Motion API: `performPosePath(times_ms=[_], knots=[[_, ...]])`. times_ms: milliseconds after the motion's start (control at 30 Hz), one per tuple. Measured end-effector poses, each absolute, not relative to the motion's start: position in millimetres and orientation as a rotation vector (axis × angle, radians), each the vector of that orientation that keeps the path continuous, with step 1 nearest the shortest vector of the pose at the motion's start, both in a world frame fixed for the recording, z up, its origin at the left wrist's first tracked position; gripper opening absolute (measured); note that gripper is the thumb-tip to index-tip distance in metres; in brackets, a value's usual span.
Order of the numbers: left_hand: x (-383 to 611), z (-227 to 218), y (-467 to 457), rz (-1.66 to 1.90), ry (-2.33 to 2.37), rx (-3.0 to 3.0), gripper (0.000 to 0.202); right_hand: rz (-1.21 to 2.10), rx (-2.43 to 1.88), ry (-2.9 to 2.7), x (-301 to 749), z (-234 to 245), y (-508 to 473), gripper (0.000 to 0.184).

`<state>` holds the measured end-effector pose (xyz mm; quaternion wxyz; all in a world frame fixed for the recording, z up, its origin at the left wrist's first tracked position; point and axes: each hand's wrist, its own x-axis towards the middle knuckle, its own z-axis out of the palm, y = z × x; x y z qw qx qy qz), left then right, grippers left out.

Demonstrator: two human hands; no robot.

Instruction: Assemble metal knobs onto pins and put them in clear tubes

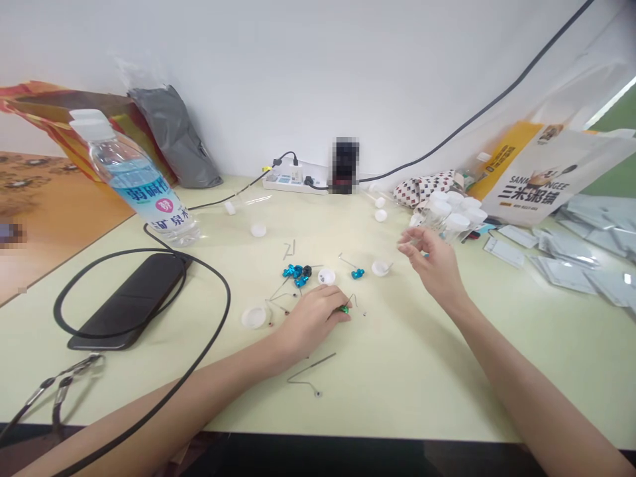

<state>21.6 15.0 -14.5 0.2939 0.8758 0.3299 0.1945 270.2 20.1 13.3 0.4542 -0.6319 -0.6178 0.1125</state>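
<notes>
My left hand (313, 321) rests on the pale table, its fingertips on a small green metal part (344, 309) with a thin wire rising from it. Just beyond lie several blue anodized metal parts (295, 273) and a black one (307, 270). A lone blue part (356, 273) carries a wire. A bent wire rod (311, 368) lies nearer me, below my left hand. White plastic caps (253, 317) are scattered around. My right hand (432, 262) hangs in the air, thumb and fingers pinched, near clear vials with white lids (450, 215).
A water bottle (139, 189) lies tilted at left, beside a black pouch (130, 300) circled by a black cable (144, 291). A power strip (293, 179) stands against the wall. Grey sachets (581, 255) and a printed paper bag (546, 175) sit at right.
</notes>
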Motion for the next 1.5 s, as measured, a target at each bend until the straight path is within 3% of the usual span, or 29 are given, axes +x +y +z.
performPosePath(times_ms=[333, 567, 667, 800, 967, 1100, 1300, 1500], knots=[[21, -6, 17, 0.685, 0.855, 2.169, 0.021, 0.210, -1.571, -1.653, 264, -6, 34, 0.034], [19, -5, 19, 0.804, 0.885, 1.999, 0.013, 0.078, -1.673, -1.703, 266, -3, 27, 0.043], [17, -5, 20, 0.846, 0.919, 1.889, 0.011, -0.131, -1.805, -1.706, 280, 16, 11, 0.026], [14, -3, 22, 0.932, 0.993, 1.732, 0.013, -0.172, -2.167, -1.828, 323, 29, -6, 0.041], [14, 0, 23, 0.972, 0.951, 1.506, 0.015, -0.136, -2.505, -1.887, 357, 18, -4, 0.025], [17, 2, 22, 0.896, 0.767, 1.237, 0.011, -0.085, -2.450, -1.953, 352, 12, 1, 0.013], [17, 1, 21, 0.803, 0.568, 0.981, 0.009, -0.046, -2.249, -2.098, 318, 24, -6, 0.016], [15, -4, 26, 0.826, 0.564, 0.890, 0.010, 0.146, -1.670, -2.421, 264, 14, -19, 0.020]])
